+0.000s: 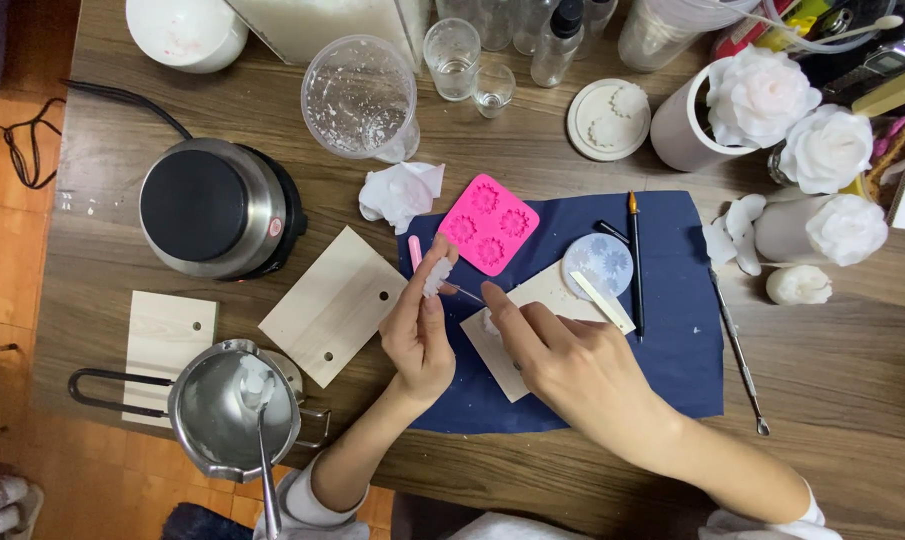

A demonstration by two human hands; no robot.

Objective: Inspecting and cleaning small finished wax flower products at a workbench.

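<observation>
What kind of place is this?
Probably a home craft table for making wax flowers: a pink flower mould, a small hotplate, a metal melting pot and finished white roses sit on it.

A wooden table [572,160] carries everything. A dark blue cloth [677,330] lies near its front edge. To the left, a round hotplate [212,208] sits above two pale wooden boards [327,305] [167,335]. A clear plastic cup [360,98] and a crumpled tissue [400,192] lie toward the back edge, with white wax roses [802,215] at the right edge.
</observation>
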